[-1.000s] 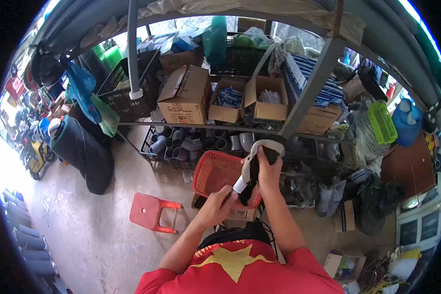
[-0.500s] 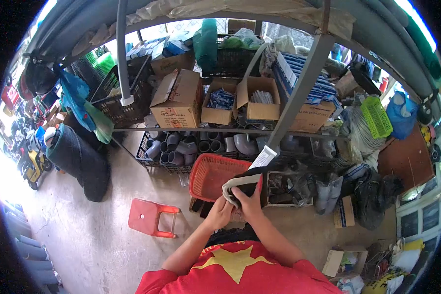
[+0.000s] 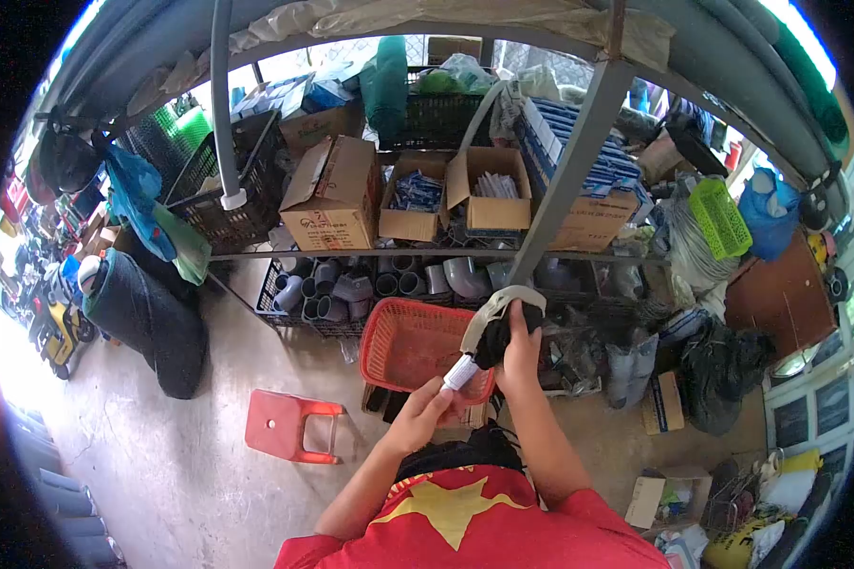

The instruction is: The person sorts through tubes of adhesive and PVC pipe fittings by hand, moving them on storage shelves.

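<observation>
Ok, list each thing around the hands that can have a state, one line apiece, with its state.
Left hand: closed on the white tag end of the black item.
Right hand: gripping the black item, held up.
Red basket: upright, tilted, looks empty.
Red stool: tipped on its side.
Large cardboard box: flaps open.
Two small boxes: open, packets inside.
Black crate: full of grey pipe fittings.

The right hand [image 3: 520,351] covers much of the black-and-grey bundle [image 3: 499,327], so its kind is unclear. The tag [image 3: 459,372] print is too small to read. At six o'clock the shirt [image 3: 465,522] is cut off. Box [image 3: 332,204] lettering is unreadable.
</observation>
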Demonstrator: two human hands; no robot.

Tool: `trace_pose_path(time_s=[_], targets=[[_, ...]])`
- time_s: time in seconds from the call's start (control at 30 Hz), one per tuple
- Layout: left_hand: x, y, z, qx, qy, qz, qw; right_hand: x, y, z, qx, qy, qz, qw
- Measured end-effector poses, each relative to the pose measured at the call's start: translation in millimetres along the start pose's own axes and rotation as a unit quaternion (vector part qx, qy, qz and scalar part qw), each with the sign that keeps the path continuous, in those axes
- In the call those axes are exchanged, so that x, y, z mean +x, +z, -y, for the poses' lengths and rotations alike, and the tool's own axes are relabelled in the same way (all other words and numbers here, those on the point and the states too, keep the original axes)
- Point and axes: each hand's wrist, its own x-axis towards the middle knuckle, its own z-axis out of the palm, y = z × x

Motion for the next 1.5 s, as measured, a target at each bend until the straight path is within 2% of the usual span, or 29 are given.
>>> trace_pose_path(time_s=[0.03, 0.13, 0.17, 0.2, 0.23, 0.3, 0.33, 0.37, 0.5, 0.57, 0.63, 0.67, 0.77, 0.8, 0.9, 0.93, 0.97, 1.0, 1.1, 1.17, 1.23, 1.3, 1.37, 1.4, 1.43, 1.5], targets=[[2, -1, -5, -0.053, -0.023, 0.007, 0.998, 0, -1, -4, -0.002, -0.003, -0.011, 1.0], [8, -9, -5, -0.119, -0.104, 0.033, 0.987, -13, -6, -9, -0.073, -0.054, 0.169, 0.981], [10, -10, 0, -0.101, -0.123, 0.011, 0.987, -17, -7, -13, -0.107, -0.077, 0.22, 0.967], [14, -12, 7, -0.083, -0.14, -0.012, 0.987, -22, -13, -23, -0.113, -0.059, 0.231, 0.965], [18, -13, 16, -0.064, -0.157, -0.034, 0.985, -37, -7, -21, -0.147, -0.08, 0.23, 0.959], [22, -5, 31, -0.179, -0.144, -0.079, 0.97, -37, -19, -38, -0.183, -0.042, 0.291, 0.938], [21, 3, 27, -0.249, -0.147, -0.104, 0.952, -34, -26, -45, -0.247, -0.073, 0.299, 0.919], [20, 7, 24, -0.317, -0.148, -0.128, 0.928, -34, -31, -47, -0.223, -0.075, 0.327, 0.915], [16, -18, 48, -0.468, -0.178, 0.078, 0.862, -43, -25, -34, -0.159, -0.072, 0.4, 0.9], [13, -18, 46, -0.434, -0.178, 0.05, 0.882, -38, -26, -35, -0.135, -0.069, 0.417, 0.896], [11, -16, 36, -0.375, -0.157, 0.051, 0.912, -39, -22, -27, -0.159, -0.071, 0.389, 0.905], [15, -15, 43, -0.359, -0.146, 0.004, 0.922, -39, -21, -24, -0.176, -0.077, 0.373, 0.908], [15, -4, 25, -0.336, -0.122, -0.055, 0.932, -36, -26, -31, -0.195, -0.089, 0.318, 0.923], [16, -3, 25, -0.359, -0.093, -0.059, 0.927, -30, -27, -35, -0.196, -0.102, 0.304, 0.927], [18, -6, 29, -0.293, 0.0, -0.058, 0.954, -19, -25, -28, -0.174, -0.099, 0.243, 0.949], [20, -7, 33, -0.23, -0.002, -0.097, 0.968, -16, -22, -22, -0.16, -0.09, 0.203, 0.962], [20, -8, 34, -0.223, 0.001, -0.096, 0.97, -14, -21, -16, -0.145, -0.082, 0.162, 0.973], [19, -8, 35, -0.216, 0.003, -0.096, 0.972, -1, -29, -22, -0.151, -0.117, 0.141, 0.971], [14, -12, 47, -0.213, 0.015, -0.094, 0.972, 27, -34, -15, -0.107, -0.075, -0.123, 0.984], [12, -15, 51, -0.22, 0.016, -0.102, 0.97, 24, -20, 14, -0.07, -0.069, -0.098, 0.99], [10, -16, 51, -0.23, 0.008, -0.121, 0.966, 25, -21, 15, -0.073, -0.081, -0.047, 0.993], [15, -13, 44, -0.241, 0.014, -0.136, 0.961, 36, -40, 7, 0.076, -0.012, 0.119, 0.99], [23, -4, 26, -0.257, 0.028, -0.147, 0.955, 26, -34, 3, 0.182, -0.089, 0.245, 0.948], [27, -4, 22, -0.282, 0.024, -0.123, 0.951, 20, -34, -7, 0.218, -0.039, 0.262, 0.939], [31, -3, 23, -0.25, 0.027, -0.122, 0.96, 11, -35, -18, 0.253, 0.012, 0.275, 0.927], [40, -1, 29, -0.186, 0.029, -0.117, 0.975, -6, -35, -39, 0.174, 0.035, 0.309, 0.934]])
